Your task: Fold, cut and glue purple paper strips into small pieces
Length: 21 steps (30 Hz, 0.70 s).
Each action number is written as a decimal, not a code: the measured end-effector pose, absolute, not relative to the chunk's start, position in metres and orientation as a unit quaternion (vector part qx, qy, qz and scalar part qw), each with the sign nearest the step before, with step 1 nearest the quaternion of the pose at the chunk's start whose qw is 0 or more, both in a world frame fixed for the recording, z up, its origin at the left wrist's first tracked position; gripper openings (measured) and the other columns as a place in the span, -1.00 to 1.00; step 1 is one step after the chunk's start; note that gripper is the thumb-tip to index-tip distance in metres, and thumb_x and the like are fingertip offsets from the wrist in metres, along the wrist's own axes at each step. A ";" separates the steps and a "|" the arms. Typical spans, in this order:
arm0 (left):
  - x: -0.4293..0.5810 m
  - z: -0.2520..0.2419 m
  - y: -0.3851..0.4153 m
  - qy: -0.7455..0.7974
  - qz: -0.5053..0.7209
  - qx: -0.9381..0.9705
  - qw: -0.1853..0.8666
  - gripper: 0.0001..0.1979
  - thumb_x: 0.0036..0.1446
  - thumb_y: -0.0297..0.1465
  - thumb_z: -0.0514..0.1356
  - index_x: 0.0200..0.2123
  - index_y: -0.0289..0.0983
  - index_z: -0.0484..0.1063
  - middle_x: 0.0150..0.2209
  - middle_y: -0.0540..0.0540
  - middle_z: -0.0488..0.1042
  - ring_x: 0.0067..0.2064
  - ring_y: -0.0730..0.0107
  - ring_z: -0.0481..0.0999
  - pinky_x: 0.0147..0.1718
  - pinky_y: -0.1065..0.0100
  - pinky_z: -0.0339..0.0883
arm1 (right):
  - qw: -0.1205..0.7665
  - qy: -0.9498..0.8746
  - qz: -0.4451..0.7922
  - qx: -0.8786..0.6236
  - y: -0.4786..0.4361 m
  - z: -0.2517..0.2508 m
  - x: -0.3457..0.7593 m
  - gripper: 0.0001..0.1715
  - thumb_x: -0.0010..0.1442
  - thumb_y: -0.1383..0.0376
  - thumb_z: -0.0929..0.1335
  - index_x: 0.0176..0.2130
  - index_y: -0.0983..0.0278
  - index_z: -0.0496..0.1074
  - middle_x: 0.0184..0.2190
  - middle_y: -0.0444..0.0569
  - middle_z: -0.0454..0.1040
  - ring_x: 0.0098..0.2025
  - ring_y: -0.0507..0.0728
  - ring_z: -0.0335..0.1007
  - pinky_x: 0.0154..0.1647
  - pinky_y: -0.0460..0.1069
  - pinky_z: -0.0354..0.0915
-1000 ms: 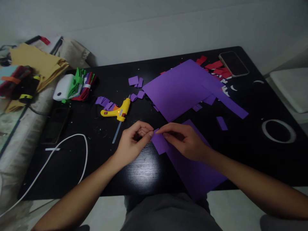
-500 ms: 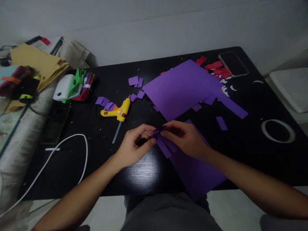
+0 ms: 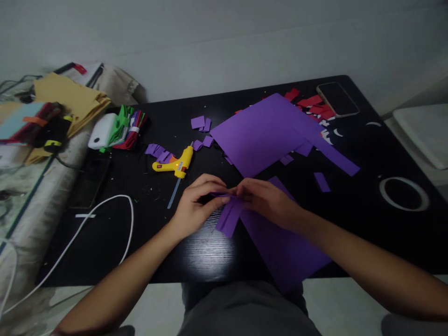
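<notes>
Both hands meet over the front middle of the table, pinching purple paper strips (image 3: pixel 229 218) between them. The thumb and fingers of my left hand (image 3: pixel 204 201) close on the left end of the folded paper. My right hand (image 3: pixel 268 200) grips the same piece from the right, its fingertips partly hidden. Two strip ends hang down below the fingers. Under my right hand and forearm lies a purple sheet (image 3: pixel 280 247). Just behind the hands is a larger purple sheet (image 3: pixel 255 135). A yellow glue gun (image 3: pixel 178 165) with a clear glue stick rests to the left.
Small purple pieces (image 3: pixel 198 122) lie near the glue gun. Red paper scraps (image 3: pixel 317 107) and a phone (image 3: pixel 338 99) are at the back right, a tape roll (image 3: pixel 404 193) at the right. A white cable (image 3: pixel 131 224) loops at the left, near bundled coloured strips (image 3: pixel 129 128).
The strip ends have swung from pointing down-right to down-left as my hands turn the paper. My right hand's fingers have shifted along it. The view has moved slightly.
</notes>
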<state>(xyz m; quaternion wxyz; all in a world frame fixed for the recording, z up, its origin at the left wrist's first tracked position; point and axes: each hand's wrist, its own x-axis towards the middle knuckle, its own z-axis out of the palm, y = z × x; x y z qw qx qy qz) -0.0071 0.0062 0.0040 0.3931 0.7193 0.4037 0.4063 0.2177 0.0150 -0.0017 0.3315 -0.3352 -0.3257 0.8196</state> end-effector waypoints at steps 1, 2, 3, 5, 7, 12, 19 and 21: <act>-0.008 0.004 0.008 0.396 0.411 0.719 0.396 -0.90 0.24 -0.39 0.38 -0.16 -0.20 0.67 -0.10 -0.14 0.56 -0.05 0.28 0.57 0.00 0.23 0.48 | 0.324 -0.296 0.840 -0.320 0.015 -0.002 0.218 -0.69 0.20 0.07 0.54 -0.30 0.25 0.54 -0.26 -0.10 0.51 -0.18 0.06 0.48 -0.10 -0.04 0.43; -0.008 0.004 0.009 0.389 0.414 0.720 0.398 -0.89 0.22 -0.38 0.39 -0.16 -0.18 0.69 -0.10 -0.14 0.56 -0.04 0.27 0.57 0.01 0.21 0.48 | 0.316 -0.278 0.853 -0.310 0.015 -0.002 0.218 -0.73 0.17 0.13 0.57 -0.28 0.25 0.55 -0.29 -0.12 0.49 -0.22 0.04 0.47 -0.14 -0.06 0.43; -0.008 0.003 0.010 0.383 0.416 0.722 0.399 -0.87 0.20 -0.37 0.41 -0.16 -0.16 0.70 -0.09 -0.14 0.56 -0.04 0.26 0.57 0.01 0.20 0.49 | 0.308 -0.269 0.860 -0.305 0.015 -0.002 0.217 -0.75 0.13 0.19 0.59 -0.25 0.24 0.55 -0.31 -0.15 0.47 -0.26 0.03 0.45 -0.17 -0.07 0.42; -0.008 0.001 0.011 0.371 0.422 0.724 0.400 -0.86 0.18 -0.35 0.43 -0.16 -0.14 0.72 -0.09 -0.15 0.56 -0.05 0.25 0.57 -0.02 0.20 0.50 | 0.293 -0.267 0.865 -0.308 0.015 -0.002 0.217 -0.71 0.09 0.28 0.60 -0.19 0.23 0.56 -0.32 -0.16 0.48 -0.28 0.01 0.44 -0.20 -0.09 0.41; -0.007 0.000 0.011 0.366 0.425 0.724 0.402 -0.87 0.18 -0.35 0.43 -0.18 -0.14 0.73 -0.10 -0.16 0.56 -0.07 0.26 0.57 -0.05 0.22 0.52 | 0.276 -0.272 0.870 -0.306 0.016 -0.002 0.218 -0.65 0.08 0.27 0.60 -0.13 0.23 0.57 -0.28 -0.14 0.52 -0.25 0.03 0.48 -0.16 -0.08 0.42; -0.004 -0.003 0.008 0.355 0.427 0.730 0.399 -0.88 0.21 -0.33 0.40 -0.19 -0.16 0.73 -0.10 -0.18 0.56 -0.10 0.27 0.59 -0.11 0.23 0.55 | 0.215 -0.275 0.908 -0.231 0.018 -0.004 0.219 -0.77 0.18 0.17 0.54 -0.28 0.27 0.55 -0.34 -0.10 0.49 -0.24 0.10 0.50 0.02 0.10 0.48; -0.003 -0.001 0.011 0.326 0.430 0.761 0.360 -0.86 0.26 -0.39 0.36 -0.13 -0.17 0.70 -0.10 -0.18 0.60 -0.08 0.28 0.62 -0.10 0.24 0.52 | 0.191 -0.305 0.910 -0.204 0.021 -0.008 0.221 -0.75 0.14 0.21 0.55 -0.28 0.33 0.56 -0.40 -0.09 0.55 -0.35 0.08 0.56 -0.13 0.01 0.47; -0.008 0.003 0.014 0.350 0.418 0.766 0.340 -0.83 0.27 -0.39 0.35 -0.08 -0.19 0.67 -0.09 -0.18 0.62 -0.04 0.27 0.61 -0.04 0.23 0.50 | 0.209 -0.314 0.898 -0.226 0.023 -0.010 0.222 -0.76 0.14 0.21 0.56 -0.30 0.33 0.56 -0.42 -0.10 0.57 -0.36 0.05 0.56 -0.18 -0.04 0.46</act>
